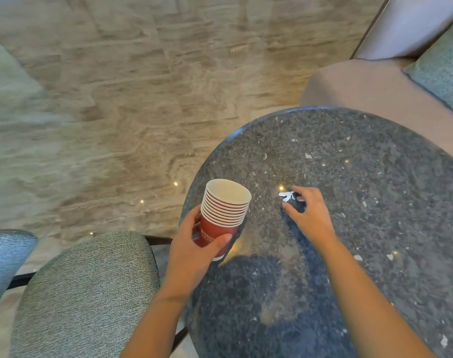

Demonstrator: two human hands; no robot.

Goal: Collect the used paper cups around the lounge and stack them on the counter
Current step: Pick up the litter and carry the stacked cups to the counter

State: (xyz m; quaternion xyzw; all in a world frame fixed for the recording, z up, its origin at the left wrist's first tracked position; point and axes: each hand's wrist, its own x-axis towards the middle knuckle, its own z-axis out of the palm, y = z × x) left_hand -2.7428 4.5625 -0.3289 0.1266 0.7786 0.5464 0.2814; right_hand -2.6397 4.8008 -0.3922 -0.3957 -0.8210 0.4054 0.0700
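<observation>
Several stacked cups (224,210) in left hand (192,254)

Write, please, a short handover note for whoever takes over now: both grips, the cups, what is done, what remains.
Left grip: holds the stack of red paper cups, tilted a little, over the edge of the round table.
Right grip: fingers curled at a small white scrap on the table; pinched or not, I cannot tell.
Done: several cups are collected and nested.
Left to do: bring the stack to the counter, not in view here.
</observation>
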